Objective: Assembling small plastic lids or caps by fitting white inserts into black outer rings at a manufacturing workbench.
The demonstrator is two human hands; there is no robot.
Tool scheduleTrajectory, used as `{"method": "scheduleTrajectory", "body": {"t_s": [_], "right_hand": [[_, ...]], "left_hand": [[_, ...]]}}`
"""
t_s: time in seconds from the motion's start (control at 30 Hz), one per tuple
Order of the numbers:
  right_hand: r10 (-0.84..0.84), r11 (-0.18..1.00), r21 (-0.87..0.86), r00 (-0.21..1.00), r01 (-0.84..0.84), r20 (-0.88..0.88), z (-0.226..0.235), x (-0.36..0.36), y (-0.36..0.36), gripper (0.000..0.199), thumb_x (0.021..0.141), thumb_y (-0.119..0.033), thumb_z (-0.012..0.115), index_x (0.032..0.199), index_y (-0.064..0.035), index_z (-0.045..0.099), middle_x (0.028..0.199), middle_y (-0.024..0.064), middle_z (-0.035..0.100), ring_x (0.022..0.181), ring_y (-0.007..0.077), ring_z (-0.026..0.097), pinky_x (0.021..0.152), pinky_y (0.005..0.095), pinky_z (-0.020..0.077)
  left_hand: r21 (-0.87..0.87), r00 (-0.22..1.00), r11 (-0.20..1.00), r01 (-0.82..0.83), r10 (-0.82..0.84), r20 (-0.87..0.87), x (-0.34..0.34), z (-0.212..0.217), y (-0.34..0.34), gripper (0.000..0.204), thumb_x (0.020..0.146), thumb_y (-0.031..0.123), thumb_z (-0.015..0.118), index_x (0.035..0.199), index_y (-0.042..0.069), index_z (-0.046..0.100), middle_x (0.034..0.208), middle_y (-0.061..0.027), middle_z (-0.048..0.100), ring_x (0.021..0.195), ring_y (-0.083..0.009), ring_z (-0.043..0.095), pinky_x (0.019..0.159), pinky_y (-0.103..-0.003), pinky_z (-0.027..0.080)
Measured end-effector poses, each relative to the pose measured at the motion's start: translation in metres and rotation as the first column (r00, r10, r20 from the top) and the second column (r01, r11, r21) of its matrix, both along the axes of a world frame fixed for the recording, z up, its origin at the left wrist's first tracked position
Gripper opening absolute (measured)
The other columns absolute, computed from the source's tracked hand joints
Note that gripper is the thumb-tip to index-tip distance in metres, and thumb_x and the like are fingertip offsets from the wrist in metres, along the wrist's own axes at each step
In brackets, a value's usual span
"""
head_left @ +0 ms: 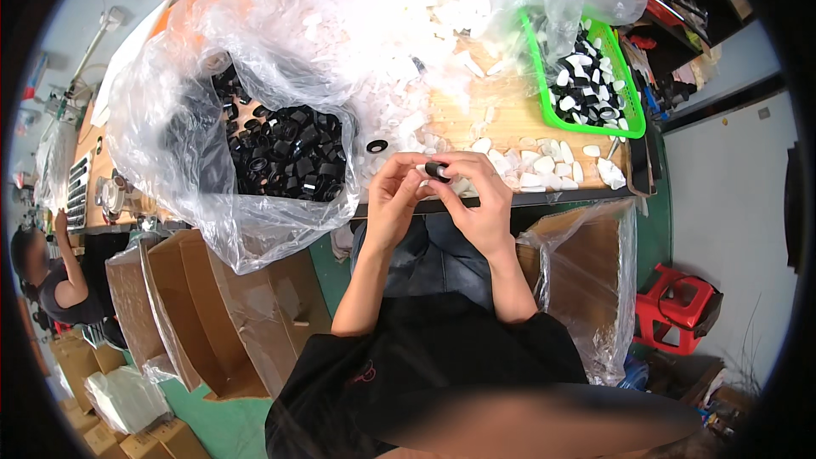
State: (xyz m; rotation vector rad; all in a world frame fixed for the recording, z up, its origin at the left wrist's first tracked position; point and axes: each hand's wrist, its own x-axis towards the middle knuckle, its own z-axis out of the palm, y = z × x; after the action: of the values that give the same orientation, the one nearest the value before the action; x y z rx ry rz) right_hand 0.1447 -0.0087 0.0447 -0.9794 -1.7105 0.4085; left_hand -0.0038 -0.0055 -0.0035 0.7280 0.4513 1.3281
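Both my hands meet over the table's front edge, round a small black ring-shaped plastic part (437, 172). My left hand (396, 197) has its fingers closed at the part's left side, with a bit of white showing at the fingertips. From the right, my right hand (481, 204) pinches the same part between thumb and fingers. Just left of my hands lies a loose black ring (376, 146). White oval pieces (544, 165) are spread to the right of my right hand. A clear plastic bag (297, 214) full of black parts (293, 153) lies to the left.
A green basket (586, 129) of black and white pieces stands at the right. Clear plastic film (357, 25) covers the table's back. Cardboard boxes (191, 289) stand below the table, and a red stool (671, 310) at the right. Another person (64, 280) is at far left.
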Motion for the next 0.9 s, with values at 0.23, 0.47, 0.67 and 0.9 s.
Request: {"method": "scheduleTrajectory", "body": {"t_s": [0.23,0.47,0.67,0.9], "right_hand": [[-0.071,0.997,-0.029,0.997,0.072,0.032,0.007,-0.001,-0.003,0.024,0.074,0.003,0.078,0.094,-0.0015,0.064,0.106,0.0133,0.070,0.097,0.0282,0.068,0.082,0.0346,0.0539],[0.051,0.964,-0.250,0.987,-0.088,-0.152,-0.005,0.009,-0.002,0.024,0.080,0.002,0.076,0.102,0.0014,0.065,0.109,0.0120,0.068,0.094,0.0180,0.066,0.082,0.0296,0.0529],[0.031,0.826,-0.422,0.779,-0.373,-0.627,-0.015,0.011,0.001,0.017,0.088,0.001,0.071,0.101,0.0052,0.063,0.108,0.0099,0.065,0.093,0.0127,0.065,0.080,0.0246,0.0535],[0.032,0.703,-0.509,0.737,-0.497,-0.675,-0.017,0.026,0.004,0.016,0.087,0.002,0.072,0.101,0.0059,0.065,0.113,0.0127,0.063,0.096,0.0148,0.065,0.083,0.0255,0.0543]], "left_hand": [[0.057,0.994,0.994,-0.093,0.096,-0.057,0.006,-0.002,0.000,0.014,0.098,0.005,0.059,0.110,0.000,0.058,0.109,-0.0093,0.065,0.100,-0.0162,0.064,0.086,-0.030,0.055],[0.188,0.912,0.961,-0.200,0.253,-0.324,0.001,0.004,-0.002,0.011,0.097,0.005,0.060,0.106,-0.003,0.060,0.104,-0.0082,0.065,0.094,-0.0171,0.066,0.082,-0.029,0.055],[0.004,0.970,0.993,-0.116,0.114,-0.215,0.003,0.017,0.000,0.011,0.094,0.001,0.063,0.103,-0.004,0.060,0.104,-0.0089,0.062,0.091,-0.0161,0.064,0.078,-0.029,0.055],[0.193,0.827,0.972,-0.135,0.218,-0.518,0.003,0.034,-0.006,0.005,0.092,-0.003,0.063,0.095,-0.005,0.059,0.106,-0.0118,0.062,0.095,-0.0159,0.064,0.082,-0.029,0.055]]}}
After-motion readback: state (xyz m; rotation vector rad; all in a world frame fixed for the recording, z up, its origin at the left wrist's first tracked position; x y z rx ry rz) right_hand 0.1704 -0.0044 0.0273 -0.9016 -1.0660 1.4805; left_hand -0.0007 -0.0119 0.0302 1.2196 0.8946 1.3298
